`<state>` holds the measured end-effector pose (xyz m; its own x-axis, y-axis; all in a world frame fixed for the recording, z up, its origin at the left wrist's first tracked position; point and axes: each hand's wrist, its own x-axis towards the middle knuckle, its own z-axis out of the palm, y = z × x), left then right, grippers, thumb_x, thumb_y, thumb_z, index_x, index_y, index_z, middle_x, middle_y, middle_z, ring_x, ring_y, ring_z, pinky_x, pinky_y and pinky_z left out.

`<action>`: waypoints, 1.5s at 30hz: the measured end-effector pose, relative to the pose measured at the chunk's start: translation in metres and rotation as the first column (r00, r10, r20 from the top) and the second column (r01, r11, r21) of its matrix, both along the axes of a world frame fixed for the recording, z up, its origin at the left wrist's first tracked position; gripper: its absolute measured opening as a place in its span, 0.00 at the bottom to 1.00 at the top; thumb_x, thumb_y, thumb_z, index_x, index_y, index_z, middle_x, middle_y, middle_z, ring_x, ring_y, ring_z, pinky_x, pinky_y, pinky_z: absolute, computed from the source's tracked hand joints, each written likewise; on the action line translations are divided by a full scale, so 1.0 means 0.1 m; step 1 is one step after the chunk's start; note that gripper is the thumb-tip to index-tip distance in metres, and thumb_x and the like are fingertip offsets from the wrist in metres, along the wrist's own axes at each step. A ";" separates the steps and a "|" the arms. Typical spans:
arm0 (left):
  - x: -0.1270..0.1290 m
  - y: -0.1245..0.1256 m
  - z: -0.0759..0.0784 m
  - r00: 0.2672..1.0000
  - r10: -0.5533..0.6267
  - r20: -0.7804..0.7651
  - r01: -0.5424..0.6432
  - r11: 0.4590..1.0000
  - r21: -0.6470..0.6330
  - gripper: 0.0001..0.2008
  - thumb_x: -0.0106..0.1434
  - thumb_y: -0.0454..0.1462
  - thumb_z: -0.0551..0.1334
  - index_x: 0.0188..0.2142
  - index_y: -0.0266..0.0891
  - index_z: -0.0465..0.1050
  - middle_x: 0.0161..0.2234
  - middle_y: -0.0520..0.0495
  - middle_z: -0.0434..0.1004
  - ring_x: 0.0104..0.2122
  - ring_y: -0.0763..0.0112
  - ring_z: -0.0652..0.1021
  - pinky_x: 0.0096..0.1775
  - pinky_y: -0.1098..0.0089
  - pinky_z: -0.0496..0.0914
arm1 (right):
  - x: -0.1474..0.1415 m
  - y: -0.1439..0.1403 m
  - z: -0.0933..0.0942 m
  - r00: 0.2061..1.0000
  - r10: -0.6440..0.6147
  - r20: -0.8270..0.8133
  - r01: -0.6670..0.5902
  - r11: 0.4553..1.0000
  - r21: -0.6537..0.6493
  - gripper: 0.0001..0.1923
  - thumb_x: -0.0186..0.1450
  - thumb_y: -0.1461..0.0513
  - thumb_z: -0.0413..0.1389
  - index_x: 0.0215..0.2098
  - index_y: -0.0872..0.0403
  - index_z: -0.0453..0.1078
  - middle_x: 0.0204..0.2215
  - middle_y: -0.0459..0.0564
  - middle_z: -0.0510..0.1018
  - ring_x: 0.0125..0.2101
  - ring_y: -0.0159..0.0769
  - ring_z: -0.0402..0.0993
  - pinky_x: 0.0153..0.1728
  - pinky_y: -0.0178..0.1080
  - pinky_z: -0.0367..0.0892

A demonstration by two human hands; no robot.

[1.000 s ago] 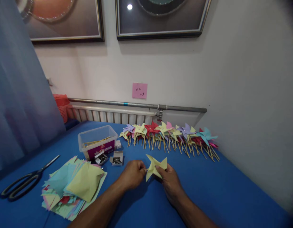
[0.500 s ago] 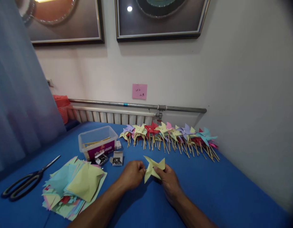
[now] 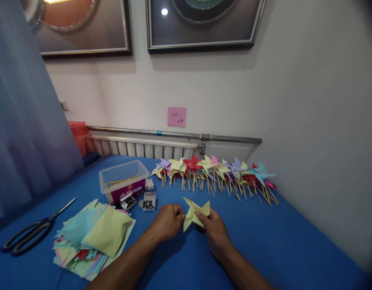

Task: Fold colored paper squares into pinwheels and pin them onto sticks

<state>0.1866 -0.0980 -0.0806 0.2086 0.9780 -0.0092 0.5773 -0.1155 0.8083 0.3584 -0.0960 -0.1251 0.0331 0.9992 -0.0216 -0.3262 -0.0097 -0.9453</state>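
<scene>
A pale yellow paper pinwheel (image 3: 189,215) is pinched in my right hand (image 3: 216,230), with the thumb pressed near its centre. Just left of it, my left hand (image 3: 168,220) is closed, thumb against fingers, close to the pinwheel's left blade. Whatever those fingertips hold is too small or hidden to make out. Beyond my left hand, a small open box of metal pins (image 3: 148,204) stands on the blue cloth. Another small box (image 3: 128,201) with dark metal pieces lies tilted beside it.
Several finished pinwheels on sticks (image 3: 207,165) lie in a row along the back. A clear plastic tub (image 3: 121,173) holds thin sticks. Stacked coloured paper (image 3: 109,233) and black-handled scissors (image 3: 38,231) lie at left. Behind the table run a metal pipe (image 3: 174,134) and a radiator (image 3: 140,148).
Almost nothing differs. Both hands and the pinwheel stay in nearly the same place, with only a very slight shift.
</scene>
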 end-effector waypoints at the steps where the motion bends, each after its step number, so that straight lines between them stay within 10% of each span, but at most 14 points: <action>1: 0.00 0.00 0.01 1.000 -0.002 -0.002 0.002 1.000 0.003 0.08 0.59 0.36 0.56 0.28 0.37 0.73 0.23 0.51 0.73 0.24 0.73 0.70 0.27 0.73 0.58 | 0.00 0.00 0.00 1.000 0.004 0.001 -0.004 1.000 0.004 0.22 0.52 0.53 0.68 0.40 0.56 0.76 0.31 0.50 0.83 0.33 0.43 0.79 0.36 0.40 0.72; 45: 0.01 -0.01 0.01 0.999 -0.010 -0.030 0.011 0.999 0.046 0.08 0.59 0.34 0.55 0.27 0.36 0.72 0.23 0.51 0.73 0.24 0.74 0.70 0.26 0.74 0.57 | 0.02 0.02 -0.04 0.998 0.020 0.058 -0.021 1.000 0.016 0.22 0.52 0.53 0.68 0.41 0.57 0.76 0.31 0.51 0.83 0.31 0.41 0.78 0.35 0.38 0.70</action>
<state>0.1878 -0.0993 -0.0801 0.2191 0.9753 0.0290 0.6000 -0.1582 0.7842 0.3605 -0.0935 -0.1291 0.0133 0.9999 -0.0033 -0.2709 0.0004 -0.9626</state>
